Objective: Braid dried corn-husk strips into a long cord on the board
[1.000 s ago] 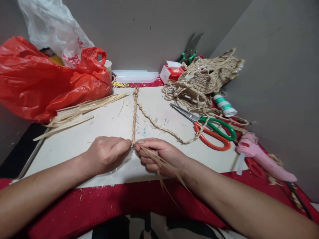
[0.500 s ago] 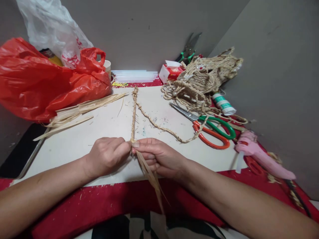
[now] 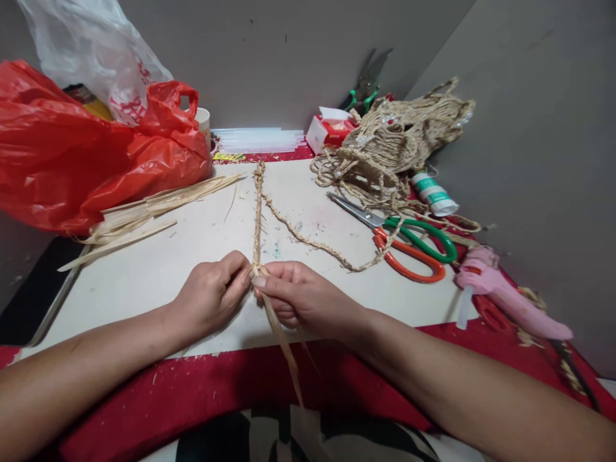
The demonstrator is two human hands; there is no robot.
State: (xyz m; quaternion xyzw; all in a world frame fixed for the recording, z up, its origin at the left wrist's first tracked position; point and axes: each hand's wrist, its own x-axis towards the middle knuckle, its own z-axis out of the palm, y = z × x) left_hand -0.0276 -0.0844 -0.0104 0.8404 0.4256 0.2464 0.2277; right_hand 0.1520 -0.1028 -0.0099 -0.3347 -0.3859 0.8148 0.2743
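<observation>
A braided straw cord point(image 3: 258, 221) runs down the middle of the white board point(image 3: 216, 224), and a thinner braided length curves off to its right. At the cord's near end my left hand point(image 3: 212, 292) is closed, fingers pinching the straw from the left. My right hand point(image 3: 303, 295) pinches the same end from the right, thumb on top. Both hands nearly touch there. Loose flat straw strands point(image 3: 283, 343) hang from between them toward my lap. The fingertips of my left hand are partly hidden.
Dry straw strips point(image 3: 144, 208) lie left, beside a red plastic bag point(image 3: 96, 160) and a dark phone-like slab point(image 3: 33, 295). At right are scissors point(image 3: 409, 256), a rope bundle point(image 3: 404, 135), a thread spool point(image 3: 436, 194) and a pink glue gun point(image 3: 510, 295).
The hanging strands have swung a little left. My left hand's fingers have shifted slightly at the cord's end, and the whole view has tilted slightly.
</observation>
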